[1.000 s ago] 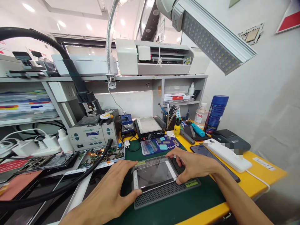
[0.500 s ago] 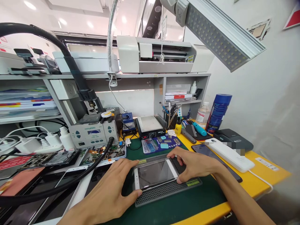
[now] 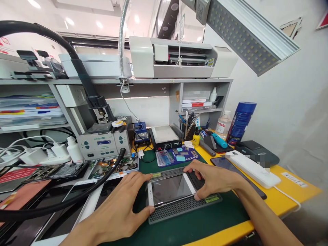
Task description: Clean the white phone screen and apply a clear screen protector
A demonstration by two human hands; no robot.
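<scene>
A white-framed smartphone (image 3: 170, 190) with a dark screen lies face up on a grey honeycomb-patterned mat (image 3: 176, 208). My left hand (image 3: 123, 201) holds the phone's left end, thumb at the near corner and fingers at the far one. At the opposite end, my right hand (image 3: 207, 179) curves round the white border, its thumb at the near corner and its fingertips at the far corner. Under the mat is a dark green work mat (image 3: 205, 227). Both palms are clear of the screen.
Left of me lie several phones and screens (image 3: 56, 208), crossed by a thick black hose (image 3: 77, 205). Behind are a tray of circuit boards (image 3: 130, 164), a grey control unit (image 3: 98, 145) and a flat heating plate (image 3: 164, 135). A dark phone (image 3: 239, 176) and white power strip (image 3: 252, 169) lie right.
The camera view has shifted slightly, so the background sits a little further right. Both hands stay at the phone's ends, and the phone's near edge looks slightly lower against the mat.
</scene>
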